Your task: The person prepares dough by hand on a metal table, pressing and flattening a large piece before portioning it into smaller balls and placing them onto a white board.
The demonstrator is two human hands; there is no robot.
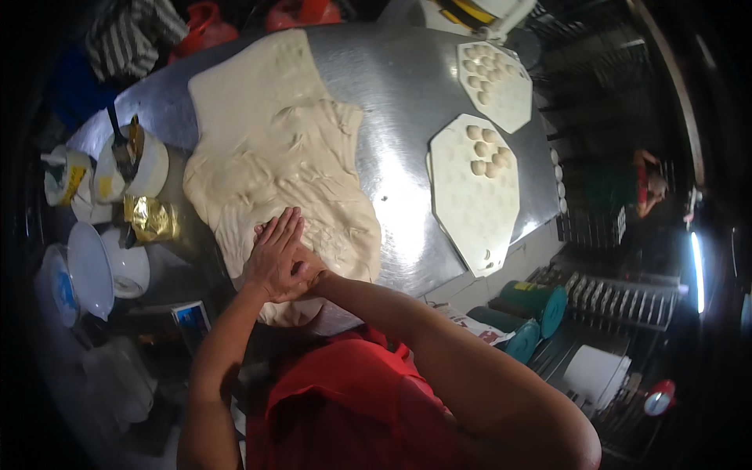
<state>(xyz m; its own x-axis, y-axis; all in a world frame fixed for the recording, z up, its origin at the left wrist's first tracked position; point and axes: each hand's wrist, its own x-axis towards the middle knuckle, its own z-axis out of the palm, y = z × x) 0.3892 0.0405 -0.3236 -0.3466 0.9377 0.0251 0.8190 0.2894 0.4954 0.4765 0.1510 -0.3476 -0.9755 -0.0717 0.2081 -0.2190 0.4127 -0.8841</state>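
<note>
A large slab of pale dough (258,176) spreads over the metal table (399,172), smooth at its far end and lumpy and folded nearer to me. Both my hands press on its near part, one laid over the other. My left hand (274,254) is on top, its fingers stretched out and pointing away from me. Beneath it and to the right lies my right hand (309,269), most of its fingers hidden. A bulge of dough hangs at the near edge, below my wrists.
Two pale boards (478,211) with small dough balls (482,147) lie to the right. At the left stand a white tub (149,168) with a brush (122,153), a gold packet (150,218) and white bowls (90,270). Green canisters (536,301) and racks (619,298) stand at the lower right.
</note>
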